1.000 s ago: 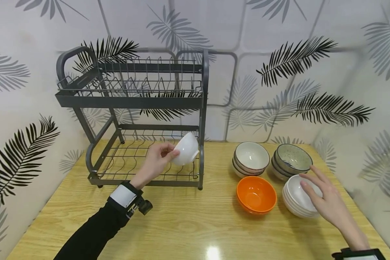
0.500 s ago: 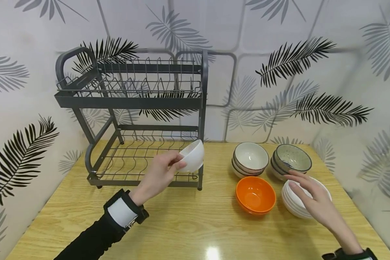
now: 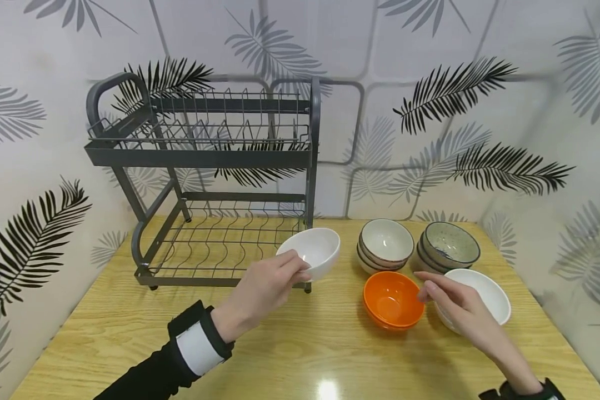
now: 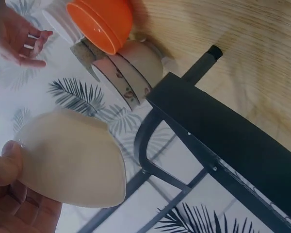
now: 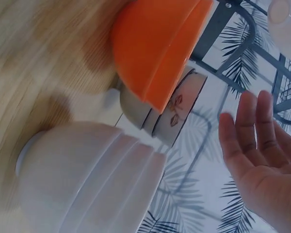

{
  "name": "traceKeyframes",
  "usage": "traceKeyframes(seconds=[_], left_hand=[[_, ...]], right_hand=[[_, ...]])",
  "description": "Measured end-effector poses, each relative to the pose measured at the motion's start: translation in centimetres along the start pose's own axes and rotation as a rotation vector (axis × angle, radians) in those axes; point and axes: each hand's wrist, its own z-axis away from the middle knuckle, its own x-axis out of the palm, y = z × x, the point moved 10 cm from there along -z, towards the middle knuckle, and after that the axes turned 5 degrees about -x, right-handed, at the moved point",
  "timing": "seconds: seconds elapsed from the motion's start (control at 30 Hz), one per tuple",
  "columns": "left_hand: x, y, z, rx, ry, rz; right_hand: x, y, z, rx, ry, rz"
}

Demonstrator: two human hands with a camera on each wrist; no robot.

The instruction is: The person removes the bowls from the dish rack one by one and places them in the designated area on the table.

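Note:
My left hand [image 3: 267, 286] pinches a small white bowl [image 3: 317, 250] by its rim, in front of the rack's lower right corner. The bowl's opening faces up and toward me. In the left wrist view the bowl's smooth outside [image 4: 70, 155] shows, with thumb and fingers at its edge. My right hand [image 3: 462, 311] holds nothing, its fingers loosely extended over the left side of a stack of white bowls [image 3: 492, 297]. Its fingertips overlap the rim of the orange bowls [image 3: 392, 303] in the head view. In the right wrist view the white stack [image 5: 87, 179] sits below the hand.
A dark two-tier dish rack [image 3: 200, 158] stands at the left on the wooden table [image 3: 330, 350]. Behind the orange bowls is a stack of cream bowls [image 3: 387, 241] with dark rims. Speckled green bowls [image 3: 452, 244] stand at the back right, near the wall.
My left hand has brought the white bowl right and toward me, out from the rack, turning its opening upward. My right hand has shifted left across the white stack toward the orange bowls.

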Motion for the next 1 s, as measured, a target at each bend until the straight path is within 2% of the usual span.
traceKeyframes(seconds=[0.4, 0.5, 0.77, 0.9, 1.0], left_hand=[[1.8, 4.6, 0.6, 0.184, -0.043, -0.118], [2.3, 5.5, 0.9, 0.222, -0.051, -0.146], [3.2, 7.0, 1.7, 0.324, -0.033, -0.211], [3.5, 7.3, 1.8, 0.343, -0.041, -0.238], [3.6, 7.5, 1.9, 0.347, -0.06, -0.24]], right_hand=[[4.5, -1.3, -1.3, 0.083, -0.175, -0.33], [5.5, -1.9, -1.8, 0.082, -0.201, -0.375], [7.2, -2.9, -2.5, 0.067, -0.243, -0.334], [7.5, -3.1, -2.7, 0.065, -0.243, -0.307], [7.6, -2.8, -2.8, 0.104, -0.23, -0.285]])
